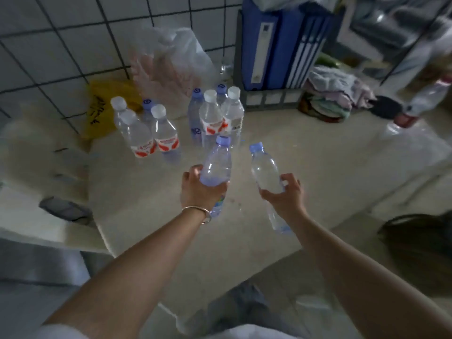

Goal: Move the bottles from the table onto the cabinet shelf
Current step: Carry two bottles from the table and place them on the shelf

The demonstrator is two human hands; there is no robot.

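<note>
Left hand [199,189]: curled round the lower body of a blue-capped bottle [217,165], held above the table with its cap pointing away from the person; a thin bangle [199,211] sits on the wrist.
Right hand [285,195]: fingers and thumb wrapped round the middle of a second bottle [265,172], also blue-capped, tilted so the cap leans up and to the left and the base points back toward the person.
Held bottles: both clear, both off the table, near each other but apart.
Table [305,152]: pale top, set against a tiled wall [61,45].
Left cluster [144,128]: standing bottles near the wall, white caps in front with red-and-white labels, one blue cap behind them.
Middle cluster [215,113]: standing bottles packed close together just beyond the left hand's bottle, two white caps with red labels in front, blue caps behind.
Far right: one more bottle [420,104] with a red label, lying tilted at the table's right side; blurred.
Bags: a clear plastic bag [171,62] stands behind the clusters, a yellow bag [107,106] lies to its left against the wall.
Binders [281,40]: blue, upright in a grey rack at the back of the table.
Cloth [335,91]: a crumpled pile to the right of the rack.
Cabinet shelf: cannot be told apart in this view.
Sharpness: the edges of the view are smeared, so labels cannot be read.
</note>
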